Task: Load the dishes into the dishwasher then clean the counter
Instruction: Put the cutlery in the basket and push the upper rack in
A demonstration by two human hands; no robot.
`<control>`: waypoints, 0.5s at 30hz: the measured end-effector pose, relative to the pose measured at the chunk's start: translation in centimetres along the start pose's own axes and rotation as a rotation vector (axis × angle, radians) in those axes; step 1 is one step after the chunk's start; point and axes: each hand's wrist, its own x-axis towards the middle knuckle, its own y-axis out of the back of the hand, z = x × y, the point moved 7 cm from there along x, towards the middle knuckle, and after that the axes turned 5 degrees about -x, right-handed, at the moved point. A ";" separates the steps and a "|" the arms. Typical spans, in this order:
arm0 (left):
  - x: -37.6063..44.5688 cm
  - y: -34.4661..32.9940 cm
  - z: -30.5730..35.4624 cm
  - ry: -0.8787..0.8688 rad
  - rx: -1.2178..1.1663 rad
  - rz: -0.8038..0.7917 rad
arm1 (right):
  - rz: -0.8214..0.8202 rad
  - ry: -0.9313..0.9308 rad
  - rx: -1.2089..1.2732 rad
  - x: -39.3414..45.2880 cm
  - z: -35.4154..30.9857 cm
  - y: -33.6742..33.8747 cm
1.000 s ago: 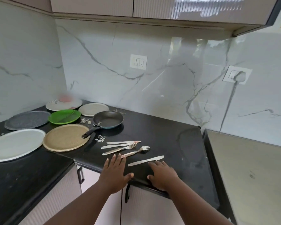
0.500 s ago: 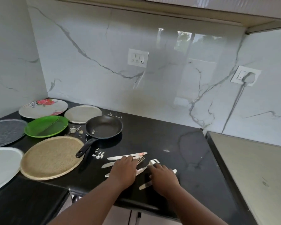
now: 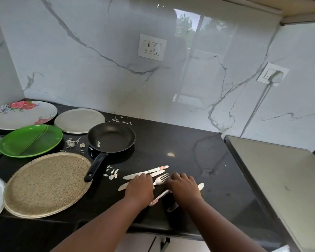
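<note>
A second ago both hands lay flat at the near counter edge, short of the cutlery; half a second ago they reached it, and now they sit right on top of it — the gathering of knives and forks has begun, which reads as the opening step of loading the dishwasher. Nothing has been lifted yet, and the scraps on the black counter (image 3: 198, 157) are untouched, so the wiping part is all to come.

Far left, the floral plate (image 3: 22, 114), green plate (image 3: 31, 140), grey plate (image 3: 79, 120) and the woven mat (image 3: 47, 184) wait in place, with the frying pan (image 3: 112, 137) just right of them and white peel scraps (image 3: 112, 173) near its handle.

The left hand (image 3: 139, 190) rests over the middle of two knives (image 3: 145, 173) — fingers curled down onto them, though whether it actually grips them I cannot tell. A fork (image 3: 161, 179) pokes out between the hands, its tines pointing far-right. The right hand (image 3: 185, 190) covers another knife (image 3: 200, 186), whose ends show on either side; its fingers are bent over the piece, its hold likewise hidden.
</note>
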 end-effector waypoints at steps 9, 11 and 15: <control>-0.8 0.7 5.9 -0.048 -0.449 0.025 | 0.137 -0.088 0.017 -5.2 3.1 1.6; -0.8 0.3 9.5 -0.117 -0.519 0.000 | 0.156 -0.135 0.004 -7.8 5.1 1.4; -1.6 -2.3 16.9 -0.233 -0.573 -0.104 | 0.180 -0.259 -0.025 -14.0 9.8 0.2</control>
